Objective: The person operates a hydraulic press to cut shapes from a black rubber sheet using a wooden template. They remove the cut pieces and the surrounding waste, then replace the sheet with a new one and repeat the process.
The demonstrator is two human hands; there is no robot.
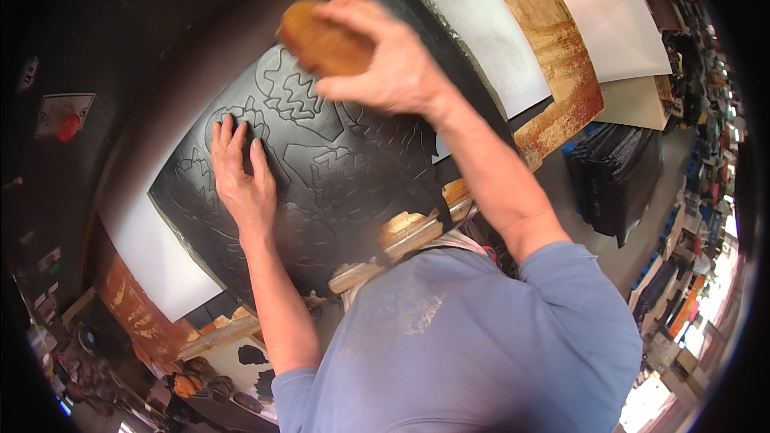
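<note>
A large black sheet [329,152], leather-like or rubbery, lies in front of me with curved and zigzag outlines marked in its surface. My left hand [245,184] rests on its left part, palm down, with the fingers stretched out and a little apart. My right hand [393,64] grips a rounded orange-brown block [325,40] at the sheet's far edge. Thumb and fingers wrap the block from the right, and both are somewhat blurred. The block's underside is hidden, so I cannot tell whether it touches the sheet.
Under the black sheet lies a white board [152,261] on a worn brown board [553,40]. A dark machine panel with a red button [68,126] stands at left. Stacked black sheets [613,180] and pale sheets [622,28] are at right. A wooden bar [413,236] borders my waist.
</note>
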